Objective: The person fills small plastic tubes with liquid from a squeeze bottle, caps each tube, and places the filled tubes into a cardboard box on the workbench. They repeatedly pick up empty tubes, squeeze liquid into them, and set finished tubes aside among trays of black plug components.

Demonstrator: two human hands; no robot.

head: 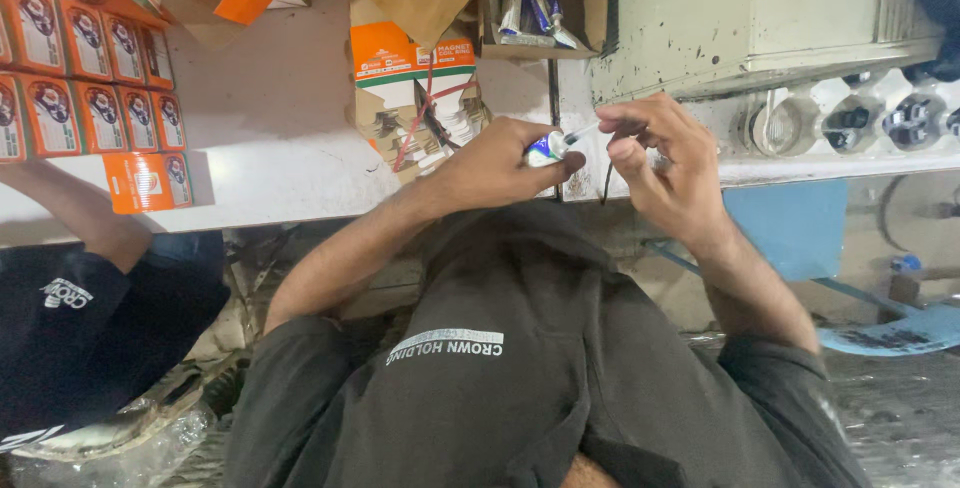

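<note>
Left hand: your left hand [500, 158] sits at the centre of the frame, its grip clamped around a small tube [545, 151], fingers curled over the body so only the white and blue front end shows.
Tube: it lies in that fist, pointing right and slightly up, its thin pale nozzle [580, 134] reaching toward your other hand.
Right hand: your right hand [660, 163] is just right of centre, fingers bent with the fingertips [620, 120] drawn together at the nozzle's tip; whether they pinch the tip or something small against it, you cannot tell.
Tube relative to grips: the body is inside the left grip, the tip meets the right fingertips, and the two hands stand near each other above the worktop's front edge.
Worktop: the white worktop [280, 138] runs across the upper half of the frame.
Boxes: rows of small orange boxes [90, 78] fill the upper left; an opened orange and white carton [410, 93] with red wires stands just left of your left hand.
Spare tubes: more tubes [530, 3] lie in a cardboard tray at the top centre.
Other person: a dark sleeve and forearm [70, 278] show at the lower left.
</note>
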